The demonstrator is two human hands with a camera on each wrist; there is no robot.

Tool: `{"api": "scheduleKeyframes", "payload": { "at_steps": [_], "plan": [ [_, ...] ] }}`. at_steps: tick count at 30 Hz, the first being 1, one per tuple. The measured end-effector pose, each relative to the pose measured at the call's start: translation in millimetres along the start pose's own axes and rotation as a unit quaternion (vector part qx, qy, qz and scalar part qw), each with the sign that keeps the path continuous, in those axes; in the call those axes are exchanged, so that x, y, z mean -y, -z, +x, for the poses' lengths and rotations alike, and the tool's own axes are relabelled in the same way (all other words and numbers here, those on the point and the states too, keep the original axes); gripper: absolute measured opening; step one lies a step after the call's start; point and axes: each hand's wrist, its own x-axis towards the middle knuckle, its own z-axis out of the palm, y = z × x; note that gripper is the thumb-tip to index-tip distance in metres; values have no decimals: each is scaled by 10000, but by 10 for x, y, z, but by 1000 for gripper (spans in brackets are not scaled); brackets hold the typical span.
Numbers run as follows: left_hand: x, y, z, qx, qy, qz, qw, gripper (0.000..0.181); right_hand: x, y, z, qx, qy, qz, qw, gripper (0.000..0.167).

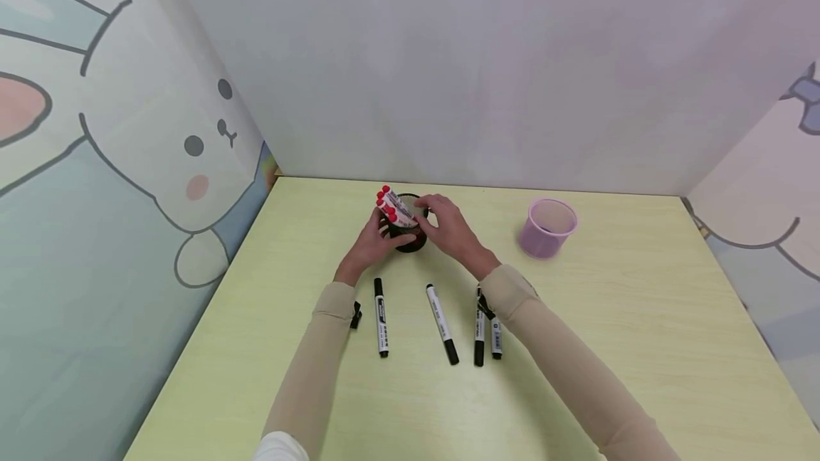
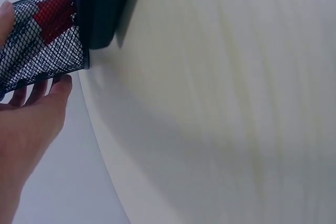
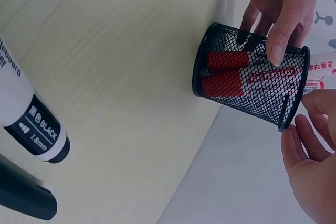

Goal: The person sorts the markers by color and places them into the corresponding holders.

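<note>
A black mesh pen holder (image 1: pixel 408 239) holds several white markers (image 1: pixel 398 208) with red ends, which lean left out of its mouth. My left hand (image 1: pixel 374 242) grips the holder from the left, thumb across its near side and fingers behind. My right hand (image 1: pixel 450 230) holds the rim on the right, its thumb beside the markers. The right wrist view shows red caps (image 3: pixel 223 83) through the mesh, and my left thumb (image 3: pixel 278 51) on the holder's wall. In the left wrist view my left hand (image 2: pixel 37 124) lies along the mesh.
Nearer on the table are black-capped markers: one (image 1: pixel 381 319) at left, one (image 1: pixel 442 324) in the middle and two (image 1: pixel 479 336) at right, partly under my right sleeve. A pink cup (image 1: pixel 541 237) stands to the right. A white wall (image 1: pixel 474 91) borders the table's back.
</note>
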Motion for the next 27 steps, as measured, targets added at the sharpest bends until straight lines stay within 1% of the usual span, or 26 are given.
{"api": "scheduleKeyframes", "payload": {
  "at_steps": [3, 6, 10, 13, 15, 20, 24, 27],
  "plan": [
    [13, 4, -10, -11, -17, 206, 9998, 92, -27, 9, -27, -26, 4, 39, 10000, 27],
    [34, 5, -25, -38, -100, 427, 9990, 94, -36, 46, -59, -50, -76, 106, 9999, 27],
    [56, 0, -40, -88, -128, 513, 9986, 98, -55, 110, -110, -19, -204, 212, 9996, 28],
    [50, -8, -55, -129, -161, 627, 9978, 97, -65, 156, -162, -31, -191, 255, 9995, 29],
    [43, -13, -70, -163, -233, 742, 9968, 95, -63, 183, -200, -67, -141, 280, 9995, 29],
    [18, -16, -132, -354, -362, 998, 9937, 91, -66, 239, -304, -141, 2, 265, 9995, 28],
    [6, -14, -198, -579, -353, 1118, 9914, 89, -67, 288, -391, -128, -9, 251, 9996, 29],
    [-6, -10, -254, -691, -352, 1185, 9899, 85, -69, 329, -465, -120, -38, 264, 9996, 30]
  ]
}}
